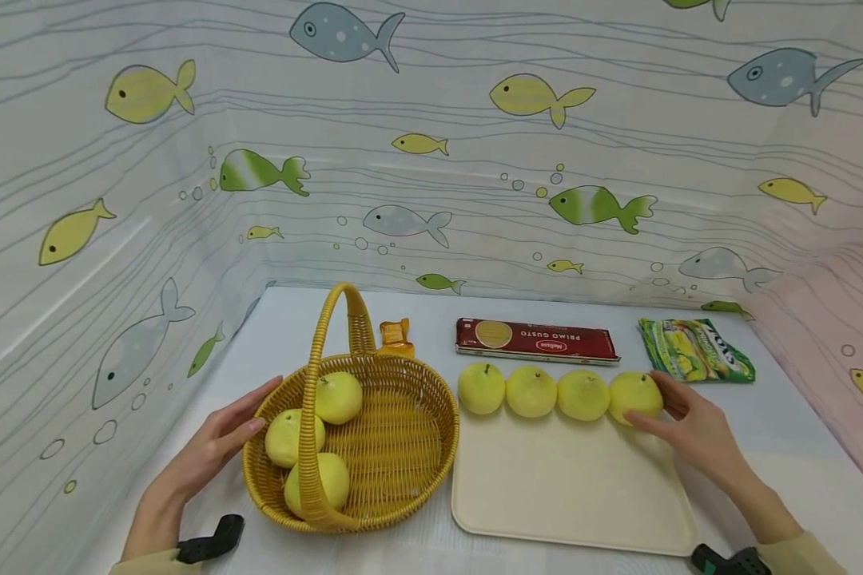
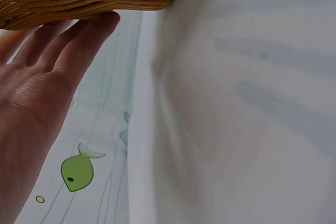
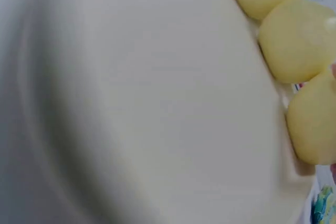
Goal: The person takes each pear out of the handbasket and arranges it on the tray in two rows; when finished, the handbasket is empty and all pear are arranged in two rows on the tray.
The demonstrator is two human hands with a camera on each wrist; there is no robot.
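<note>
In the head view, a round wicker basket with a tall handle stands left of a cream tray. Inside its left part sit three yellow-green citrus fruits. My left hand touches the basket's outer left side with its fingers stretched out; the left wrist view has these fingers against the woven wall. Along the tray's far edge several similar fruits stand in a row. My right hand holds the rightmost citrus fruit between thumb and fingers. The right wrist view has that fruit at its right edge.
Behind the row lies a dark red biscuit pack. A green and yellow bag lies at the back right. Behind the basket is a small orange packet. Fish-patterned sheeting surrounds the white table at the back and sides.
</note>
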